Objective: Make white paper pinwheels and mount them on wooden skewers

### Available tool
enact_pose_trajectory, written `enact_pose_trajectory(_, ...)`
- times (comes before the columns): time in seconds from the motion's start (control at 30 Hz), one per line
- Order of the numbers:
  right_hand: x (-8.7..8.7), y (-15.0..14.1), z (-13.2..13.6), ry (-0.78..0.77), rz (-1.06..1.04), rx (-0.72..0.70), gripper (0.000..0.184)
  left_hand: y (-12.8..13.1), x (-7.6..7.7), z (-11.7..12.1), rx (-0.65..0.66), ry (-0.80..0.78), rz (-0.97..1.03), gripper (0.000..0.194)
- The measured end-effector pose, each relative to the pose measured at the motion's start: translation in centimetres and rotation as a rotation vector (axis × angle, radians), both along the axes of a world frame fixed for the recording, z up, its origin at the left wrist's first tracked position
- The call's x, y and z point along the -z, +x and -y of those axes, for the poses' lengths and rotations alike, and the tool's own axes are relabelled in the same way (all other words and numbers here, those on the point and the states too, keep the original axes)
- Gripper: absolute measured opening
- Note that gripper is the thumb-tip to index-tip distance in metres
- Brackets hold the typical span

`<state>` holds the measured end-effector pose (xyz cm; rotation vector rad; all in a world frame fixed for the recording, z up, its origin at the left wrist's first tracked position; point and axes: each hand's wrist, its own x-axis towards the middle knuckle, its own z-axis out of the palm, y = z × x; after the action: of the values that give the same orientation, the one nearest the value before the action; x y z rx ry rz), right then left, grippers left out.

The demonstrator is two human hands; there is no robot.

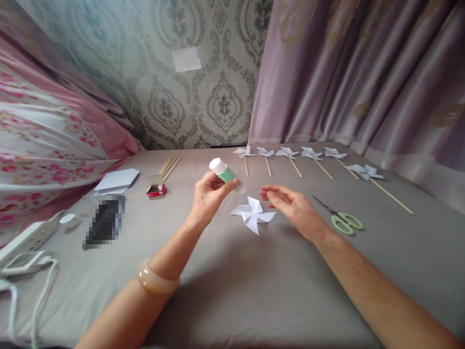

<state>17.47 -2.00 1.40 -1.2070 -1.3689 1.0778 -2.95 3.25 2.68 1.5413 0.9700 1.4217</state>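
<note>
My left hand (pixel 210 194) is closed around a green glue stick (pixel 227 173) with a white end. It holds the stick tilted above the bed-like surface, white end up and to the left. Below and between the hands lies a folded white paper pinwheel (pixel 253 214) with no stick visible on it. My right hand (pixel 290 208) hovers just right of this pinwheel, fingers loosely bent toward the left, with nothing visible in them. Green-handled scissors (pixel 341 219) lie to the right of that hand, blades pointing up and left.
Several pinwheels on wooden sticks (pixel 288 152) lie in a row at the back right. Loose wooden sticks (pixel 169 168), a small red box (pixel 156 190) of dark bits and white paper sheets (pixel 116 181) are at left. A power strip (pixel 32 240) with cables sits at the left edge.
</note>
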Motion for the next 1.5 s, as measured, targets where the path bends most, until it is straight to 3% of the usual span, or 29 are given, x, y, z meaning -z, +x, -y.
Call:
enact_pose_trajectory(0.07, -0.5, -0.8, 0.5, -0.103, -0.19, -0.147, 0.043, 2.4, -1.2, 2.2, 0.194, -0.067, 0.08, 0.031)
enact_pose_trajectory(0.17, -0.6, -1.6, 1.3, -0.246, -0.402, -0.275, 0.043, 4.3, -1.7, 4.1, 0.305, -0.172, 0.13, 0.034)
enact_pose_trajectory(0.33, -0.3, -1.1, 1.7, -0.321, -0.589, -0.059, 0.027, 4.4, -0.2, 4.1, 0.343, -0.176, 0.054, 0.037)
enact_pose_trajectory(0.5, -1.0, 1.9, 0.9, -0.183, -0.604, 0.145, 0.028, 3.0, 2.8, 3.4, 0.192, 0.067, -0.412, 0.023)
enact_pose_trajectory(0.67, -1.3, 3.3, -0.2, -0.043, -0.34, 0.214, 0.036, 1.5, 6.0, 3.0, 0.194, 0.373, -0.893, 0.024)
enact_pose_trajectory(0.83, -0.4, 2.1, -0.9, 0.116, 0.067, 0.178, 0.038, 0.9, 5.9, 3.0, 0.223, 0.464, -1.18, 0.029)
enact_pose_trajectory(1.13, -0.7, 0.6, -0.8, 0.296, 0.73, -0.023, 0.031, 0.8, 6.2, 3.1, 0.225, 0.544, -1.24, 0.032)
enact_pose_trajectory(1.5, -1.3, -0.2, -1.2, 0.444, 0.944, -0.178, 0.035, 0.8, 6.6, 3.1, 0.201, 0.582, -1.244, 0.024)
